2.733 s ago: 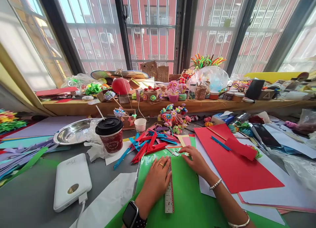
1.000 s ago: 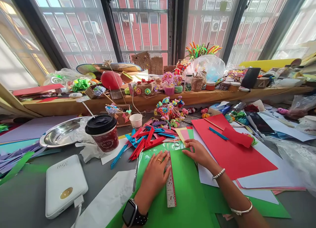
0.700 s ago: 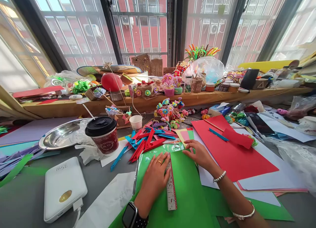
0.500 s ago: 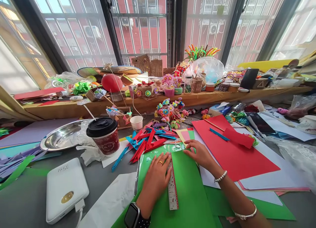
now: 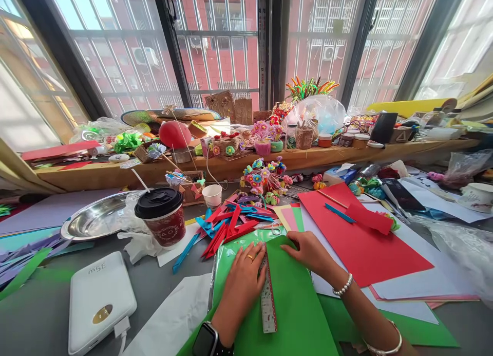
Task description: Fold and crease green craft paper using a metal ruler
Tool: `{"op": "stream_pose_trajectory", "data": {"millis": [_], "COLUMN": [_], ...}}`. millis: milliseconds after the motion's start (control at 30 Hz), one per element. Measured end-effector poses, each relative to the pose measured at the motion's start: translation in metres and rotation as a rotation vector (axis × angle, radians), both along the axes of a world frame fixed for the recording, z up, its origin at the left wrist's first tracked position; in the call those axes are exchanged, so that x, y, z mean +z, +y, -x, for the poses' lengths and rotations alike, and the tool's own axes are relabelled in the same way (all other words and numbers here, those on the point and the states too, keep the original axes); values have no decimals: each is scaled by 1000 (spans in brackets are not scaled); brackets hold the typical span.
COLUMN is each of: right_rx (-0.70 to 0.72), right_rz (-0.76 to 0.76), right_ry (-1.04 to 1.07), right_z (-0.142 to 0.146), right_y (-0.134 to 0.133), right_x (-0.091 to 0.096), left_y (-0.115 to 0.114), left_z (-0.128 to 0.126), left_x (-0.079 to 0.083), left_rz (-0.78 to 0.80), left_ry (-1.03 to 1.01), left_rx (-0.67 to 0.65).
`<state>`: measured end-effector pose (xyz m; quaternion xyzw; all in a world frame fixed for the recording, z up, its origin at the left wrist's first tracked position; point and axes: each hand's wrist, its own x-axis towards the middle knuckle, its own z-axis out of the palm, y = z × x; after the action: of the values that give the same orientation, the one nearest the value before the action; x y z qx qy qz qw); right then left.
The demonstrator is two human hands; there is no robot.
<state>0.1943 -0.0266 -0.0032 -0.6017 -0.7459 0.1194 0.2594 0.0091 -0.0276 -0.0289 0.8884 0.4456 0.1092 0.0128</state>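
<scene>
A sheet of green paper (image 5: 295, 304) lies before me. On it rests a narrow printed ruler (image 5: 268, 315) with a red dotted edge, running roughly lengthwise. My left hand (image 5: 244, 284) lies flat over the ruler's left side, fingers stretched out and pressing it to the paper. At the sheet's upper right edge, my right hand (image 5: 308, 250) has its fingers curled, with thumb and forefinger on the paper's edge; the fingertips are partly hidden. Just beyond the sheet is a pair of scissors (image 5: 276, 229), only partly visible.
Folded red and blue paper strips (image 5: 231, 227) lie beyond my left hand. A lidded coffee cup (image 5: 164, 222), steel tray (image 5: 77, 225) and white power bank (image 5: 102, 304) stand left. Red paper (image 5: 362, 248) covers white sheets at right. Crafts crowd the ledge (image 5: 231, 166).
My right hand's fingers have curled in at the green paper's upper edge, which now lifts slightly there. My left hand and the ruler hold their place; the view has tilted slightly.
</scene>
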Motion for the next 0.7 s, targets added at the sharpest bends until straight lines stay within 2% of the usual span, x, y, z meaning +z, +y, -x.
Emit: {"op": "stream_pose_trajectory", "data": {"millis": [267,400,567,700], "right_rx": [26,55,155,238], "right_rz": [-10,21,231,403], "right_ry": [-34,-52,-53,135], "right_z": [16,10,-7,-4], "right_y": [-11,-14,-14,-14], "right_x": [5,10,14,14], "left_y": [0,-1,0,1], "left_z": [0,1,2,1], "left_x": [0,-1,-3,-2], "left_rz": [-27,-28,-47,-25], "left_ry": [-44,-54,-76,-70], "left_rx": [1,-9,-13,-13]}}
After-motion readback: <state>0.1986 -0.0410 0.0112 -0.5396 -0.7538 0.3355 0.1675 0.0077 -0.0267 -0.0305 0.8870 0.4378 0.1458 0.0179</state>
